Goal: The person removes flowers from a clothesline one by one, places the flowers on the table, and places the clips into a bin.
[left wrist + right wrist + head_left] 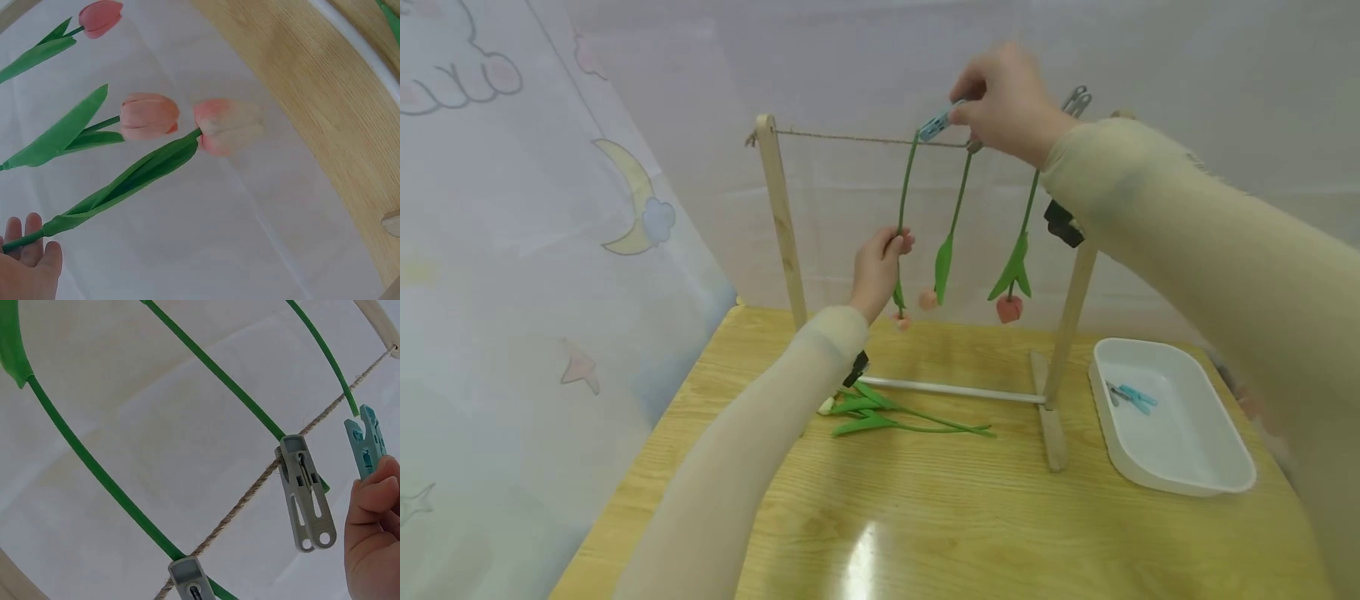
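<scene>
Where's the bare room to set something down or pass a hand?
Free: table between left sleeve, loose tulips and tray; rope between left post and held tulip; tray's right half. Crowded: rope's right, with hanging tulips and right hand; tray's left, with pegs.

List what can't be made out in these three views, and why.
- Head: the wooden rack's left foot, behind the left sleeve.
- Head: full blooms of the lying tulips, partly behind that sleeve.
- Head: exact count of spare clothespins in the white tray; small, overlapping.
- Left wrist: rest of the left grip, cut off by the frame edge.
- Right wrist: blue clothespin's handle ends, behind the right grip.
</scene>
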Tool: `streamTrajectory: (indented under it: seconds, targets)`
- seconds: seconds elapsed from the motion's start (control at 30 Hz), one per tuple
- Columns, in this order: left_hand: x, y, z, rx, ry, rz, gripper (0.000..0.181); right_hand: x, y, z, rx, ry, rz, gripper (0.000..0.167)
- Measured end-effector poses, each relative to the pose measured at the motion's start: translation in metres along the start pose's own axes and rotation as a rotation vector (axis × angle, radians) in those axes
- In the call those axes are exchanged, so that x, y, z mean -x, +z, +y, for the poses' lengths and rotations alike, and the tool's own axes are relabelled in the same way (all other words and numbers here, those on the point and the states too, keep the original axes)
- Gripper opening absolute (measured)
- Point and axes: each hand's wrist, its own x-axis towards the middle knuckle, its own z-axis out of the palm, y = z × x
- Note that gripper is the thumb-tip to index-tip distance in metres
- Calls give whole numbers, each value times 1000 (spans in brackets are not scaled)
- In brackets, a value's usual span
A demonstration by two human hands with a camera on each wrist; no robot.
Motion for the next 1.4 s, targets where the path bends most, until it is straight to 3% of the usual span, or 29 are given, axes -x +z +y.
streamTrajectory:
  seconds: [0.37,0.67,1.1,1.4]
  targets:
    - [7,-7,-2,-8,63,16,28,22,-6,19,-148,13,79,38]
    - [15,-10,-10,44,79,1,27,58,-2,36,-407,72,161,42]
    - [29,-19,-20,60,113,2,26,92,18,63,-573,47,231,39]
    - [40,-23,-23,46,127,-13,26,106,22,70,-598,36,271,29]
